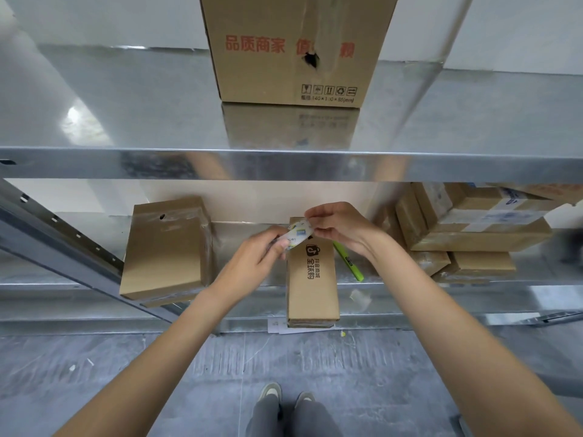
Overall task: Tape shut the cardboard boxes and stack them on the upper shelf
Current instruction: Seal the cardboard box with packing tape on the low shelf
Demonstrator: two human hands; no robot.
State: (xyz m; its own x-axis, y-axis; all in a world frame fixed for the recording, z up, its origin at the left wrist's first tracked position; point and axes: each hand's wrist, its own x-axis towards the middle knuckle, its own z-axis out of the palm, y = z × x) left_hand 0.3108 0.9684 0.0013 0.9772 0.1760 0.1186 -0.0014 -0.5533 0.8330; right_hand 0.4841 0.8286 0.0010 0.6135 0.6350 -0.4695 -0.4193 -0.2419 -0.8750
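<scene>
Boxes left to right on the lower shelf [79, 310]: a wrapped box [164, 250] parked flat, then the narrow box [312, 279] lying lengthwise in the middle, handy for sealing. Both hands meet just above it; left hand [258, 257] grips the tape roll [296, 236], right hand [337, 225] pinches its end, probably peeling a strip. Green marker [348, 261] beside it, stacked boxes [473, 225] right. One big box [293, 48] already sits on the upper shelf [126, 121].

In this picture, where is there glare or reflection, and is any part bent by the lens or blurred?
Head view: the upper shelf mirrors the big cardboard box standing on it, with a bright glare patch at its left; the wide-angle lens tilts the shelf posts; the tape roll between the left hand and right hand is slightly blurred.
</scene>
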